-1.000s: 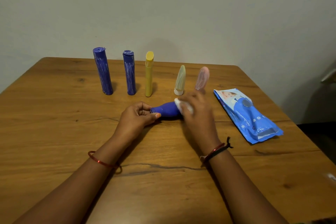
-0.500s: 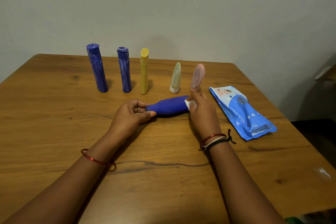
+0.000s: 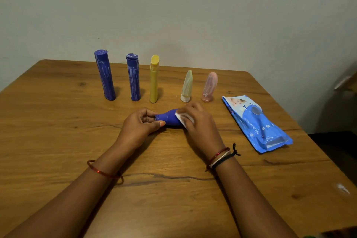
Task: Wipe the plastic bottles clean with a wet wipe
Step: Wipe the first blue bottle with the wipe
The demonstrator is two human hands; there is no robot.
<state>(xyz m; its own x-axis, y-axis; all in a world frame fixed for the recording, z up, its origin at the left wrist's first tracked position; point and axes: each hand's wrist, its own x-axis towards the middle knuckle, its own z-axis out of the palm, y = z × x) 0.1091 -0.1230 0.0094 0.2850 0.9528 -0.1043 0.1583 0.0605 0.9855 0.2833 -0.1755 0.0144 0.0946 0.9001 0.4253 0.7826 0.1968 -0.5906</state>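
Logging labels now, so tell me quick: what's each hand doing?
Left hand: pinching the blue bottle at its neck.
Right hand: closed on the wet wipe, against the bottle.

wooden tabletop (image 3: 58,121) | standing: two blue bottles (image 3: 105,76) (image 3: 133,77), yellow bottle (image 3: 154,81), pale tube (image 3: 187,87), pink tube (image 3: 210,87) | lying: wipes pack (image 3: 257,123)

Five bottles stand in a row (image 3: 154,79) across the far half of the table (image 3: 58,141), with gaps between them, widest between the yellow and the pale one. A blue wipes pack (image 3: 257,123) lies to the right. Near and left, bare wood stretches wide.
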